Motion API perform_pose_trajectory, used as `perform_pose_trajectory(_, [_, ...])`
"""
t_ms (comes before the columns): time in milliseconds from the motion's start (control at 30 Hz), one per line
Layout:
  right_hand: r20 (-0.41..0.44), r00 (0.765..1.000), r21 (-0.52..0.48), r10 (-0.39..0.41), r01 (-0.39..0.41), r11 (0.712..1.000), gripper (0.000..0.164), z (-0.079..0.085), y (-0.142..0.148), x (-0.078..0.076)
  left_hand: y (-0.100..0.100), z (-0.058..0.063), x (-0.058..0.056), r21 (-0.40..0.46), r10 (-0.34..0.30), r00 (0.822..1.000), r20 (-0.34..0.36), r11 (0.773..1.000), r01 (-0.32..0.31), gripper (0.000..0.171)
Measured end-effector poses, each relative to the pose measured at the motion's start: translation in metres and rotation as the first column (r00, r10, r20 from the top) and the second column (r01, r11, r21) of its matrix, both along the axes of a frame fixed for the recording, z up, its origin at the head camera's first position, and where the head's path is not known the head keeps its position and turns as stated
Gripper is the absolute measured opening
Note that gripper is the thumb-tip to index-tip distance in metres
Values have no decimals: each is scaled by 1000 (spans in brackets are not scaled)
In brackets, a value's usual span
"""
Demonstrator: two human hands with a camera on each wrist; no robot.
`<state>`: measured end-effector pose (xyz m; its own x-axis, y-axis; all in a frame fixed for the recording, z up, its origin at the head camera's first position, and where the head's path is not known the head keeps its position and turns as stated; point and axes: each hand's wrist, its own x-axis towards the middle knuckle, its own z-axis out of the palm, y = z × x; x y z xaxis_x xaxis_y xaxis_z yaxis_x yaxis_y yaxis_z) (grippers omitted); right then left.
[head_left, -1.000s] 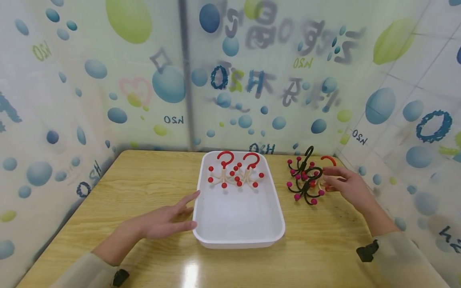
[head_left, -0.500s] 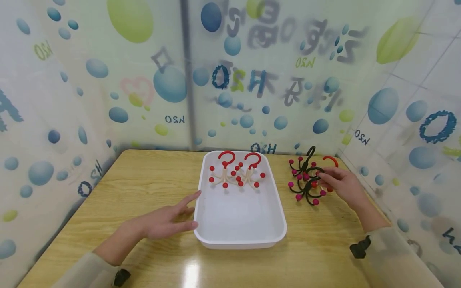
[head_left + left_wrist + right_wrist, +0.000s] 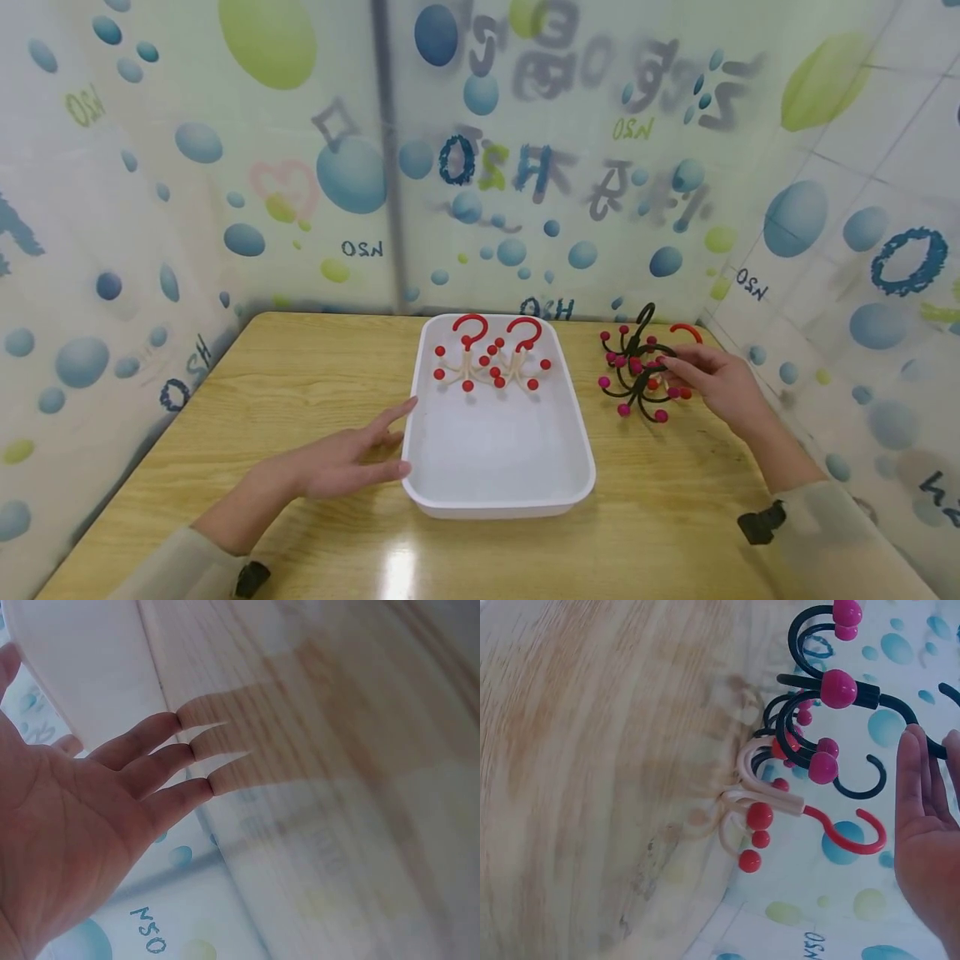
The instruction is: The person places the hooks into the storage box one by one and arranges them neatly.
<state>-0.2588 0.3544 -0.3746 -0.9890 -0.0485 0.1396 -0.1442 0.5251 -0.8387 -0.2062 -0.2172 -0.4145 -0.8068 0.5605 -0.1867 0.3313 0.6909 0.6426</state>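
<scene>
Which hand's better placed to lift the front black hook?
Right, probably: the right hand pinches that black hook. The left hand is across the tray, at its left rim.

My left hand (image 3: 339,461)'s pretty loose tbh, fingers (image 3: 154,740) mostly straight, thumb (image 3: 378,475) well apart from them. My right hand (image 3: 727,392) sits farther forward, fingertips (image 3: 913,742) in a pinch. Both forearms (image 3: 246,507) angle inward, like I'm hugging a beach ball lol.
</scene>
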Motion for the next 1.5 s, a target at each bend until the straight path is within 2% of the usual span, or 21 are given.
perform_pose_trajectory(367, [34, 999, 131, 16, -20, 991, 55, 30, -34, 20, -1, -1, 0, -6, 4, 1000, -3, 1000, -4, 89])
perform_pose_trajectory(667, [-28, 996, 86, 89, -87, 993, 44, 49, -69, 32, -1, 1, -2, -18, 10, 1000, 12, 1000, -10, 89])
perform_pose_trajectory(800, [-13, 994, 51, 111, -110, 993, 41, 54, -87, 33, -1, 1, -2, -15, 9, 1000, 15, 1000, -9, 89])
perform_pose_trajectory(1000, [-29, 975, -41, 222, -223, 974, 31, 51, -115, 23, -1, 2, -2, -15, 18, 999, 34, 1000, -17, 90])
perform_pose_trajectory(1200, [2, 957, -38, 290, -290, 956, 28, 48, -149, 10, -1, 2, -1, -19, 19, 999, 28, 1000, -18, 90])
perform_pose_trajectory(1333, [17, 939, -73, 343, -341, 937, 28, 48, -170, 1, 0, 2, 0, -18, 19, 999, 29, 1000, -18, 91])
perform_pose_trajectory(1500, [50, 936, -58, 349, -347, 936, 26, 48, -193, -8, 2, 2, 1, -20, 25, 999, 37, 1000, -25, 90])
